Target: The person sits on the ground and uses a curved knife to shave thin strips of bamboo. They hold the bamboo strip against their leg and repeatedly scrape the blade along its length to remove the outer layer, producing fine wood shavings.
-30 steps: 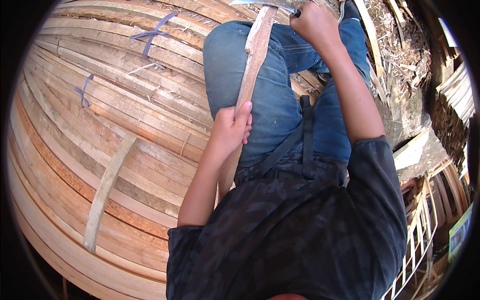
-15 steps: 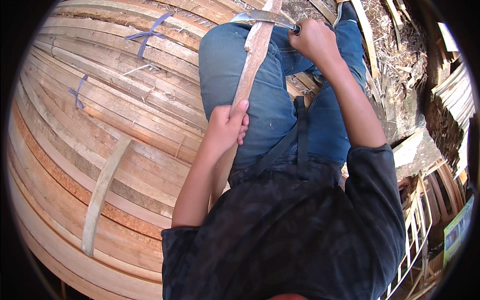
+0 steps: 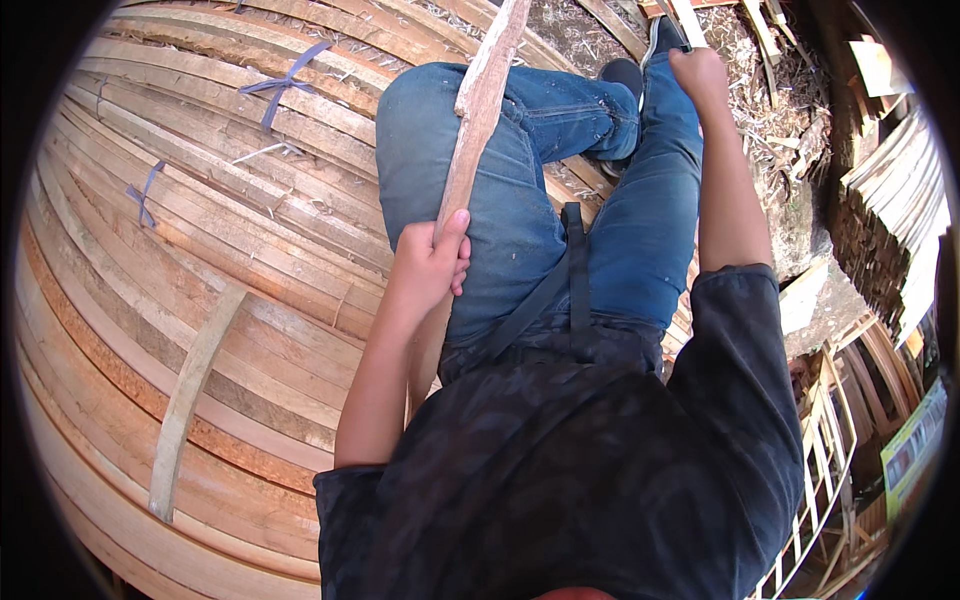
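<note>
My left hand (image 3: 432, 262) is closed around the lower part of a long, rough wooden strip (image 3: 481, 105). The strip lies slantwise over my bent left thigh, and its far end runs out at the top of the picture. Below the fist it continues down along my forearm. My right hand (image 3: 698, 76) is stretched far out to the upper right, gripping the dark handle of a sickle (image 3: 686, 46). Only a little of the blade shows, pointing away beside my shoe, apart from the strip.
Long sawn wooden strips (image 3: 200, 240) lie stacked on the left, some bundled with purple ties (image 3: 285, 84). A short slat (image 3: 195, 400) rests across them. Shavings (image 3: 775, 130) litter the ground at upper right. More cut wood (image 3: 900, 190) is piled at the far right.
My right hand has swung the sickle off the strip, outward to the upper right. The left hand keeps its hold; the whole view has shifted slightly.
</note>
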### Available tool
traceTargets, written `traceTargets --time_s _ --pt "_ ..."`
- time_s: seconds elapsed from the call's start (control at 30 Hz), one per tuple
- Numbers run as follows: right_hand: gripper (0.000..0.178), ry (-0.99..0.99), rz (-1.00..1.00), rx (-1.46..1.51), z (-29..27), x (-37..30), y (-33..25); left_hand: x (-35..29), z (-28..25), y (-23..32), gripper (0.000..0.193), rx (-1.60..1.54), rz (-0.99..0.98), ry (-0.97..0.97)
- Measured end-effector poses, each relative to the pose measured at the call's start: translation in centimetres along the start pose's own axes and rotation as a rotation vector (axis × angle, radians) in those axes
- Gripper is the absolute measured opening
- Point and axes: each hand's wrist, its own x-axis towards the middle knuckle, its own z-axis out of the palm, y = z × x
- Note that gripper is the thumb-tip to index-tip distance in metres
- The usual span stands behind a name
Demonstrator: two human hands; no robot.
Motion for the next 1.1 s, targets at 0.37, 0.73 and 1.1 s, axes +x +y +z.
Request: traceTargets --time_s 0.37,0.73,1.1 --pt "0.035 -0.031 -0.415 0.16 -1.0 -13.5 -13.4 0.1 0.7 0.4 0.051 0.04 0.029 0.057" --pt "0.038 -0.177 -0.086 -0.05 0.8 -0.3 -11.4 -0.1 1.3 1.4 0.05 0.084 0.009 0.079" --pt "0.024 -0.106 -0.199 0.454 -2.9 -9.2 -12.4 -0.4 1.3 -1.2 0.051 0.345 0.257 0.199"
